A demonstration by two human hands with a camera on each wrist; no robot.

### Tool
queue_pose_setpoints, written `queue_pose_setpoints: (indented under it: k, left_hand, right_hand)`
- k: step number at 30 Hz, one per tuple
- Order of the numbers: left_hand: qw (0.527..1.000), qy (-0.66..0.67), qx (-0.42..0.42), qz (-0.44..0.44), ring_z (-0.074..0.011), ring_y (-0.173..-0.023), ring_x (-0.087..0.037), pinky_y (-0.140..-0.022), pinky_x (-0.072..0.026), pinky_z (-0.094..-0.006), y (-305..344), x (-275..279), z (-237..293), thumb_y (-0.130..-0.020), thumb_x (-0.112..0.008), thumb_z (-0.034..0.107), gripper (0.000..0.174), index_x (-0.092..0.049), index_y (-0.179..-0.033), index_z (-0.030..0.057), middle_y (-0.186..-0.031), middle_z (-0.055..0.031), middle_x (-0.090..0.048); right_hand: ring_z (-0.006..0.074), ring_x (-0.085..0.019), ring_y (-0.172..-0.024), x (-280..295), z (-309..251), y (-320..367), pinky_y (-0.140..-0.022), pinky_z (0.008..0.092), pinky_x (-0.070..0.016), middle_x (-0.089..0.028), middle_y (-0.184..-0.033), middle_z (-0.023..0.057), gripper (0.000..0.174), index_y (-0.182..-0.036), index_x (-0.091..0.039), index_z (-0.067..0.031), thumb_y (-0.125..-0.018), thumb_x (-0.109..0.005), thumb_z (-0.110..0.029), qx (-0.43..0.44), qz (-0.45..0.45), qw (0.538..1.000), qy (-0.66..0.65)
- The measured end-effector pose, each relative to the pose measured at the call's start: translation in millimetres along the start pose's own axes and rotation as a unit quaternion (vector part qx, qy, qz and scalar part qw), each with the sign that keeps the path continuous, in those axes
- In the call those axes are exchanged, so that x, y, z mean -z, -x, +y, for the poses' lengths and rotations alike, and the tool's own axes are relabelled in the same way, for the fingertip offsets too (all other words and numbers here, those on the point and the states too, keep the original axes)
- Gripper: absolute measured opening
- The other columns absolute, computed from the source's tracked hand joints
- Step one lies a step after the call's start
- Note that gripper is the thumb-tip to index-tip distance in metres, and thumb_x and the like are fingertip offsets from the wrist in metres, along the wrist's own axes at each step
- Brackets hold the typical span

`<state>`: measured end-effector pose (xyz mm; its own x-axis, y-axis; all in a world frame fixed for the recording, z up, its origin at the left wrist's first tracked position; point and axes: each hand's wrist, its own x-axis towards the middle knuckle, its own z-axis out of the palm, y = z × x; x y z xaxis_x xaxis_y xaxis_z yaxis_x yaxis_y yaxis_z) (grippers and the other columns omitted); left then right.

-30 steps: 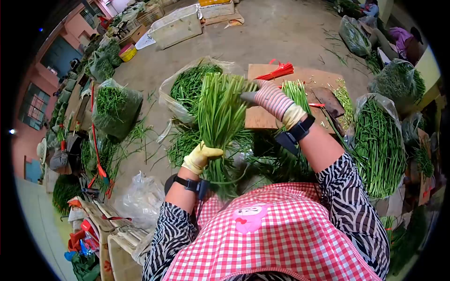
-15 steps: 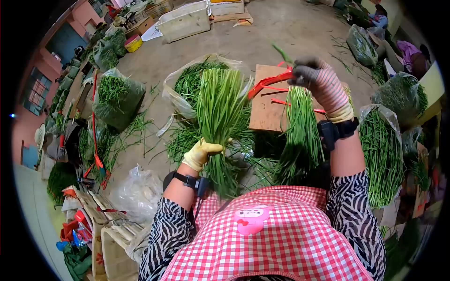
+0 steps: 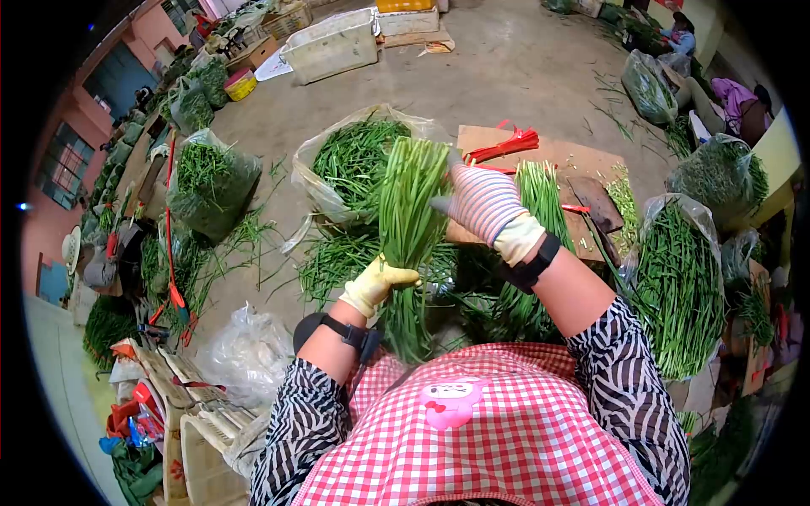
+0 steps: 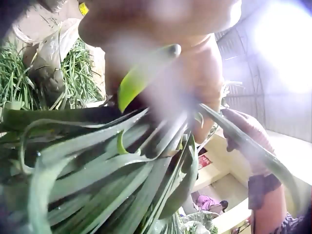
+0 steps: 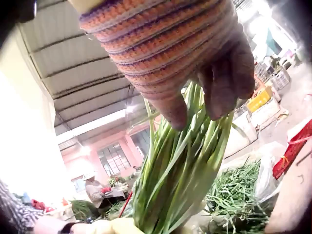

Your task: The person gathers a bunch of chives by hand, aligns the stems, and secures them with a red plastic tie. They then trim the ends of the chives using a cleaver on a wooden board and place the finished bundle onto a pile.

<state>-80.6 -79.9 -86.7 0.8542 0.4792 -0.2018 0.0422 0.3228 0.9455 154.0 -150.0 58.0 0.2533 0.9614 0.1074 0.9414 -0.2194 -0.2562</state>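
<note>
Upright before the apron is a bunch of garlic chives [image 3: 411,190], its pale cut ends at the top and dark flat leaves below. My left hand [image 3: 377,285], in a yellow glove, grips it low down; the leaves [image 4: 112,170] fill much of the left wrist view. In a striped glove, my right hand [image 3: 489,202] holds the bunch near its top from the right. The right wrist view shows thumb and fingers on either side of the stalks [image 5: 187,151]. A second chive bunch [image 3: 540,198] lies over the board's near edge, just right of this hand.
A wooden board [image 3: 582,160] bears red ties [image 3: 506,145], a dark flat block [image 3: 595,202] and pale trimmings [image 3: 623,202]. Behind the held bunch stands an open bag of greens [image 3: 359,164]. A large chive bag [image 3: 679,282] stands right, crumpled plastic [image 3: 249,350] lies left.
Between the earlier frames my right hand left the bunch for the board, a green piece at its fingers. Now it is back at the bunch top. My left hand keeps its grip, shifted slightly right.
</note>
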Motion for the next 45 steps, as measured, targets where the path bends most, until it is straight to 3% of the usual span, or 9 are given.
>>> queue_pose_setpoints:
  k: [16,24,33,35,37,38,40,42,45]
  left_hand:
    - [0.999,0.019,0.046,-0.016,-0.0179,-0.084,-0.068,-0.082,-0.0549,-0.0332,4.7,0.7,7.7,-0.082,-0.075,0.008,0.044,-0.070,-0.125,-0.0021,-0.112,-0.0104,-0.076]
    - [0.996,0.050,0.072,-0.020,-0.0178,-0.088,-0.068,-0.081,-0.0560,-0.0329,3.2,6.2,-4.4,-0.082,-0.077,0.003,0.051,-0.067,-0.131,-0.0014,-0.116,-0.0113,-0.075]
    - [0.999,0.026,0.029,-0.009,-0.0158,-0.084,-0.068,-0.080,-0.0548,-0.0304,4.8,15.9,1.3,-0.083,-0.074,0.008,0.042,-0.072,-0.123,-0.0028,-0.106,-0.0074,-0.075]
    - [0.999,0.042,0.019,0.012,-0.0157,-0.083,-0.068,-0.080,-0.0548,-0.0301,8.3,18.8,-3.3,-0.083,-0.075,0.009,0.040,-0.073,-0.121,-0.0024,-0.106,-0.0074,-0.075]
    - [0.999,0.036,0.014,0.032,-0.0159,-0.083,-0.068,-0.080,-0.0551,-0.0302,11.9,16.5,2.3,-0.083,-0.074,0.009,0.038,-0.073,-0.120,-0.0021,-0.101,-0.0072,-0.076]
    - [0.999,0.015,0.005,0.030,-0.0161,-0.083,-0.069,-0.081,-0.0554,-0.0304,11.1,17.7,5.1,-0.084,-0.073,0.009,0.037,-0.074,-0.119,-0.0020,-0.100,-0.0070,-0.076]
    - [0.999,0.022,-0.005,0.032,-0.0161,-0.083,-0.069,-0.082,-0.0558,-0.0307,6.8,18.5,5.4,-0.084,-0.071,0.008,0.036,-0.074,-0.119,-0.0022,-0.100,-0.0071,-0.076]
    - [0.999,0.009,-0.015,0.031,-0.0161,-0.083,-0.070,-0.082,-0.0561,-0.0310,5.1,16.1,3.6,-0.085,-0.071,0.008,0.036,-0.074,-0.119,-0.0021,-0.101,-0.0072,-0.077]
    - [0.999,0.048,-0.009,0.019,-0.0156,-0.085,-0.069,-0.082,-0.0563,-0.0315,-0.2,14.0,-1.2,-0.085,-0.074,0.006,0.039,-0.073,-0.123,-0.0008,-0.108,-0.0079,-0.078]
  right_hand:
    - [0.0423,-0.073,-0.080,1.1,3.7,-18.2,-0.071,0.0515,-0.0587,-0.073,-0.082,0.0237,0.045,-0.112,-0.065,0.0015,-0.094,-0.068,-0.040,0.061,-0.001,0.998,0.008]
    - [0.0390,-0.077,-0.089,-10.8,6.9,-34.7,-0.074,0.0504,-0.0607,-0.077,-0.091,0.0249,0.026,-0.098,-0.080,-0.0031,-0.088,-0.062,-0.017,0.031,-0.084,0.994,0.057]
    - [0.0397,-0.075,-0.080,6.9,52.2,-41.2,-0.067,0.0496,-0.0596,-0.075,-0.083,0.0212,0.014,-0.086,-0.076,-0.0044,-0.085,-0.066,-0.014,-0.025,0.106,0.986,0.125]
    - [0.0397,-0.073,-0.091,43.0,78.5,-32.9,-0.082,0.0475,-0.0583,-0.075,-0.094,0.0190,0.020,-0.096,-0.077,-0.0081,-0.087,-0.068,-0.023,-0.105,0.257,0.960,0.044]
    - [0.0346,-0.074,-0.081,84.9,90.4,-8.5,-0.075,0.0438,-0.0578,-0.075,-0.089,0.0182,0.025,-0.104,-0.077,-0.0068,-0.091,-0.068,-0.027,-0.125,0.284,0.939,-0.151]
    - [0.0265,-0.074,-0.071,103.7,81.1,2.9,-0.067,0.0388,-0.0575,-0.074,-0.082,0.0162,0.026,-0.107,-0.077,-0.0052,-0.092,-0.066,-0.022,-0.157,0.184,0.935,-0.261]
    - [0.0206,-0.073,-0.065,107.0,62.4,22.1,-0.061,0.0362,-0.0570,-0.072,-0.079,0.0157,0.028,-0.111,-0.077,-0.0041,-0.091,-0.066,-0.019,-0.057,-0.018,0.976,-0.207]
    - [0.0258,-0.073,-0.067,66.7,42.0,31.1,-0.065,0.0380,-0.0581,-0.073,-0.080,0.0180,0.032,-0.114,-0.076,-0.0049,-0.089,-0.069,-0.023,0.028,-0.170,0.970,-0.173]
    - [0.0376,-0.073,-0.079,23.4,22.2,14.3,-0.075,0.0450,-0.0590,-0.074,-0.086,0.0236,0.055,-0.132,-0.066,-0.0051,-0.087,-0.074,-0.034,0.050,-0.083,0.981,-0.170]
